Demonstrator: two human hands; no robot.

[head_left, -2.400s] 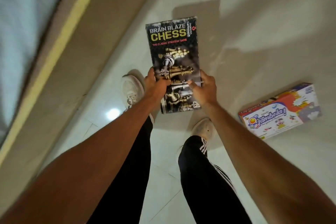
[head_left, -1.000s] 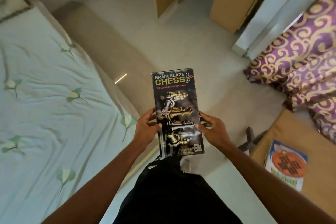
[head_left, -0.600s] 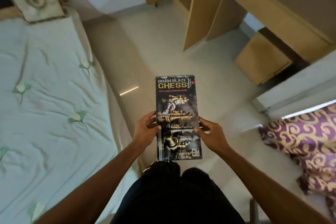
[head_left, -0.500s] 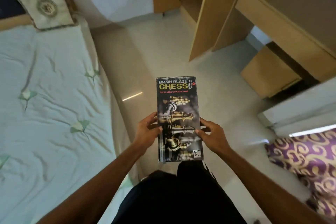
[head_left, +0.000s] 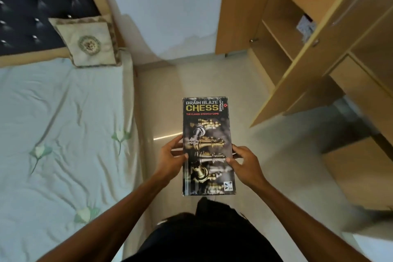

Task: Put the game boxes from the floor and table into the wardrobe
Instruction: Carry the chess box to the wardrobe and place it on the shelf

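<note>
1. Head view: a chess box [head_left: 208,147], dark, printed "BRAIN BLAZE CHESS" above pictures of gold and silver pieces, is held in the air in front of the person. It is face up, with its long side pointing away from the body.
2. The left hand [head_left: 170,159] grips the box's left long edge at about mid-length. Its thumb [head_left: 184,156] lies over the printed face, and its fingers [head_left: 174,141] curl round the edge and go under the box, where their tips are hidden.
3. The right hand [head_left: 244,164] grips the right long edge opposite. Its thumb [head_left: 230,160] presses on the face, and its fingers [head_left: 238,148] wrap the edge and pass beneath.
4. So the box sits between the two hands, pinched thumb above and fingers below on each side. Its title end juts out well past the fingertips, and its near end is close to the person's dark clothing.
5. Under the box is a pale glossy floor [head_left: 276,155].
6. To the right and ahead stands a light wooden wardrobe [head_left: 274,34] with its door [head_left: 314,55] swung open, showing shelves. Something small and blurred [head_left: 306,27] lies on one shelf, and I cannot tell what it is.
7. To the left is a bed [head_left: 63,130] with a pale leaf-print sheet. A square cushion [head_left: 87,43] leans on its dark tufted headboard [head_left: 32,6].
</note>
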